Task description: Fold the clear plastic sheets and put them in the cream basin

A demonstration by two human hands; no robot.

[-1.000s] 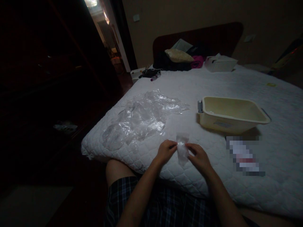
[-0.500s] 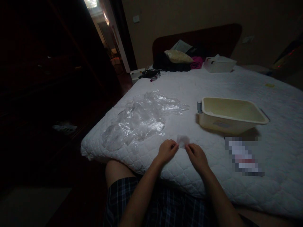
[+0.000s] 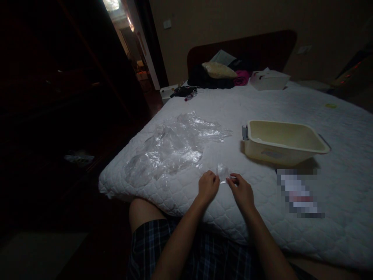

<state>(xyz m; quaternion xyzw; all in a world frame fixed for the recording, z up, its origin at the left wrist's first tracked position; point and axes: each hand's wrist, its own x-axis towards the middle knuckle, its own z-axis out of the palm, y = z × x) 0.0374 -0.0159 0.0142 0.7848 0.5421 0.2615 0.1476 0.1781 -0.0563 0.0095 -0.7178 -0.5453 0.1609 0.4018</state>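
Between my two hands is a small clear plastic bag (image 3: 223,171), held just above the white quilted bed cover (image 3: 215,210). My left hand (image 3: 208,186) is closed on the bag's left side, its fingers curled under and mostly hidden. At the bag's lower right corner, my right hand (image 3: 241,190) pinches with thumb and fingertips. Left of my hands lies a spread heap of crumpled clear plastic bags (image 3: 175,147). To the right stands an open cream plastic bin (image 3: 285,151) with a grey latch on its left end.
A blurred-out flat item (image 3: 300,194) lies right of my right hand. Near the headboard (image 3: 271,42) are a white box (image 3: 269,80), a beige pillow (image 3: 219,70) and a pink roll (image 3: 241,77). The bed's left edge drops to a dark floor.
My left hand has turned and its fingers have curled more upright beside the bag. My right hand's fingers have spread slightly, and the small bag has shifted and catches more light.
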